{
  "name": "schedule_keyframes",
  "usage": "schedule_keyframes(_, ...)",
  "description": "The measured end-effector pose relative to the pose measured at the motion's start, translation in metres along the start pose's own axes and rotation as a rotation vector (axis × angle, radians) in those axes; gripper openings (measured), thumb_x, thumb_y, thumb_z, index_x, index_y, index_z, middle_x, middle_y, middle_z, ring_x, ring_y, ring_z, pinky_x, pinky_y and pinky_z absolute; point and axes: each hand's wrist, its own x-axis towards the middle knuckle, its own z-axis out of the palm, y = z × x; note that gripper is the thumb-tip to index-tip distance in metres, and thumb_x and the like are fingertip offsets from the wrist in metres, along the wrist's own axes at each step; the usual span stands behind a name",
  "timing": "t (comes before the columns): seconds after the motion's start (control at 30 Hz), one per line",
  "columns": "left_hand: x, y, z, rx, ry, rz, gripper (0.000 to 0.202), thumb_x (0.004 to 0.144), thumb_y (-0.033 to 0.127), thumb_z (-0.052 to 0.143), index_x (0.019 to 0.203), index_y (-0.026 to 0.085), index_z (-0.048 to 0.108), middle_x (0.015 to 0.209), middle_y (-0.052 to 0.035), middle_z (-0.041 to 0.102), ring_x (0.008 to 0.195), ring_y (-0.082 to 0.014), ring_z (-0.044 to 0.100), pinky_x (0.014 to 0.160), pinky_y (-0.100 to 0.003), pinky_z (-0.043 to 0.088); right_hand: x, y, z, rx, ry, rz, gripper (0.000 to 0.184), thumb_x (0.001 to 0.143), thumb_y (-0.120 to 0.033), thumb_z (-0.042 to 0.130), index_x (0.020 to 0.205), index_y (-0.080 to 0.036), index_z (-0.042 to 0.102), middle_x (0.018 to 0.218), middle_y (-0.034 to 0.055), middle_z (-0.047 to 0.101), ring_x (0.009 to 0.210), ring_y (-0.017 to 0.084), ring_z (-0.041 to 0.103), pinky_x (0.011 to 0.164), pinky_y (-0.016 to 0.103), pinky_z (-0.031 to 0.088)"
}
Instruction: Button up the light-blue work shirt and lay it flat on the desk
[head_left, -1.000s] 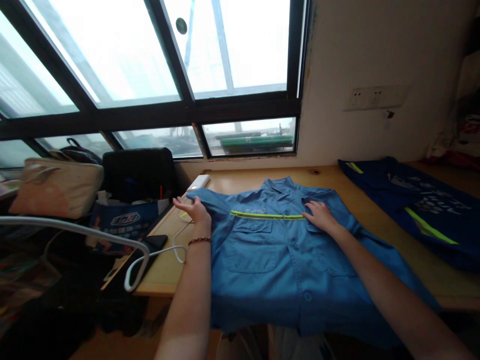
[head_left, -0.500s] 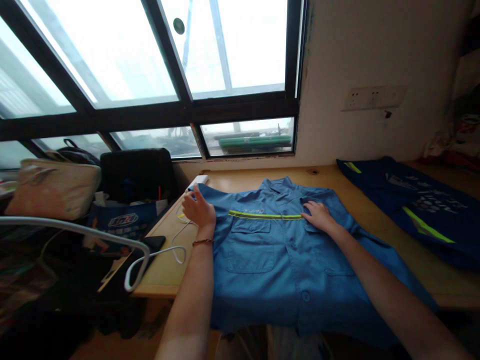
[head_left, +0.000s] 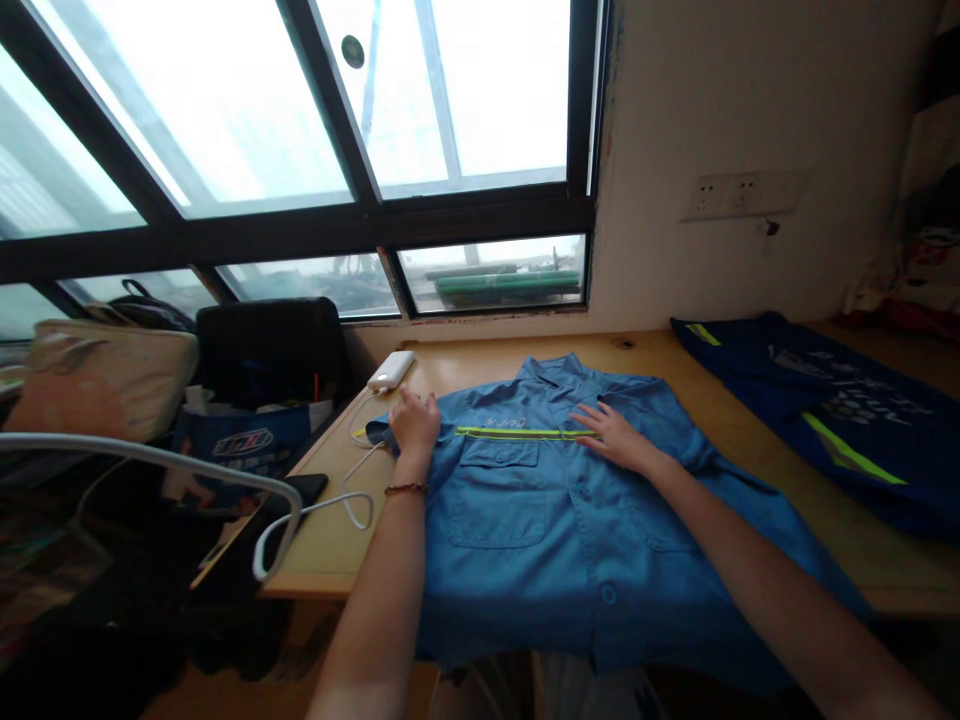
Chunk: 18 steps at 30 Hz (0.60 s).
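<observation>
A light blue work shirt point(head_left: 555, 520) with a yellow reflective chest stripe lies face up and buttoned on the wooden table point(head_left: 480, 360), its hem hanging over the near edge. My left hand point(head_left: 414, 424) is closed on the shirt's left shoulder, with the cloth folded in over the chest. Flat on the stripe near the button placket rests my right hand point(head_left: 611, 436), its fingers spread. A bead bracelet circles my left wrist.
A white power bank point(head_left: 391, 370) with a white cable lies left of the shirt near the window. A dark blue garment point(head_left: 825, 410) is spread at the table's right. Bags point(head_left: 105, 375) and a white clothes hanger point(head_left: 187, 470) stand off the table's left edge. A wall socket is above.
My left hand has taken the shirt's left shoulder and drawn it inward to the right, uncovering the power bank. My right hand has slid left along the stripe.
</observation>
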Motion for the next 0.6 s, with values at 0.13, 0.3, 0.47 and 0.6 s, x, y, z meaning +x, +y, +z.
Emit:
schedule_keyframes(0.13,-0.011,0.007,0.009,-0.008,0.065,0.126,0.051,0.075,0.026,0.046,0.121,0.005,0.038,0.121,-0.0231,0.043,0.117,-0.032,0.036,0.096,-0.046,0.024,-0.001,-0.007,0.006,-0.054,-0.056,0.099,0.05,0.083,-0.057,0.029,0.129,-0.038,0.033,0.138,-0.0023,0.03,0.125,0.032,0.022,0.097,0.052,0.021)
schedule_keyframes(0.3,-0.019,0.009,0.032,-0.02,-0.006,0.174,0.05,0.075,0.024,0.047,0.12,0.004,0.038,0.128,-0.0237,0.036,0.122,-0.0311,0.028,0.099,-0.047,0.019,-0.001,0.01,0.003,-0.083,-0.065,0.116,0.05,0.083,-0.059,0.026,0.129,-0.041,0.031,0.139,-0.0047,0.028,0.125,0.032,0.021,0.096,0.055,0.021)
schedule_keyframes(0.47,-0.017,0.023,0.035,-0.019,-0.062,0.215,0.052,0.077,0.034,0.047,0.117,0.002,0.04,0.122,-0.0256,0.04,0.118,-0.0303,0.034,0.097,-0.044,0.025,-0.002,0.041,-0.002,-0.095,-0.054,0.164,0.047,0.083,-0.057,0.029,0.127,-0.042,0.033,0.137,-0.0057,0.03,0.124,0.03,0.024,0.096,0.053,0.022)
schedule_keyframes(0.6,-0.02,0.021,0.022,0.019,0.052,-0.074,0.065,0.072,0.046,0.052,0.116,0.001,0.038,0.118,-0.0301,0.04,0.114,-0.0371,0.037,0.088,-0.051,0.032,-0.007,0.048,-0.004,-0.114,0.01,0.188,0.047,0.083,-0.054,0.034,0.125,-0.035,0.04,0.133,-0.0014,0.038,0.122,0.027,0.029,0.098,0.048,0.023)
